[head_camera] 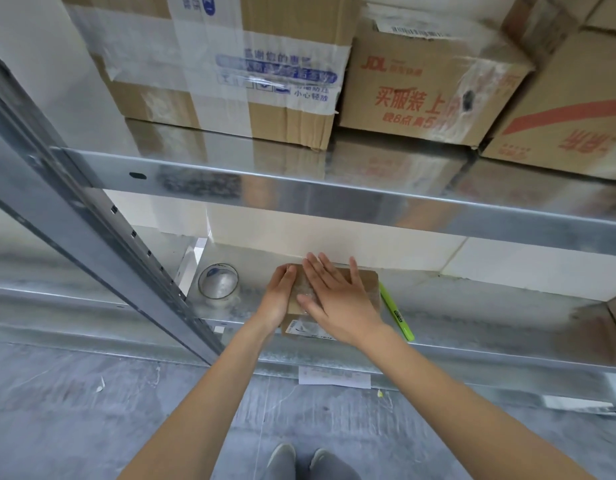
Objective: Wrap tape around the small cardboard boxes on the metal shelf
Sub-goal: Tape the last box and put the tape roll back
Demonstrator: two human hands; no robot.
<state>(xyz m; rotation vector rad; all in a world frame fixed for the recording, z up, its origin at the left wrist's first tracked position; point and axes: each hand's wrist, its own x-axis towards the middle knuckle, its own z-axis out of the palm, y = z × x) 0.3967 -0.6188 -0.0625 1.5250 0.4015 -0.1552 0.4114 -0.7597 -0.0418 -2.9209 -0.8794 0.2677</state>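
The small cardboard box (363,280) lies flat on the lower level of the metal shelf (490,306), near its front lip, and everything else sits around it. The right hand (337,296) rests on top of the box with its fingers straight and spread, palm down, pressing on a patch of clear tape that shines near the thumb; it grasps nothing. The left hand (278,292) is at the box's left edge, its fingers bent around that side and holding it. A roll of clear tape (219,283) stands just left of the box, beside the shelf's slanting upright post (102,216). A bright green marker (396,311) lies just right of the box, touching or almost touching its side. Above the box, the next level carries large cardboard cartons (431,84) with red and blue printing. Below the box, a white paper label (334,375) lies on the grey floor.
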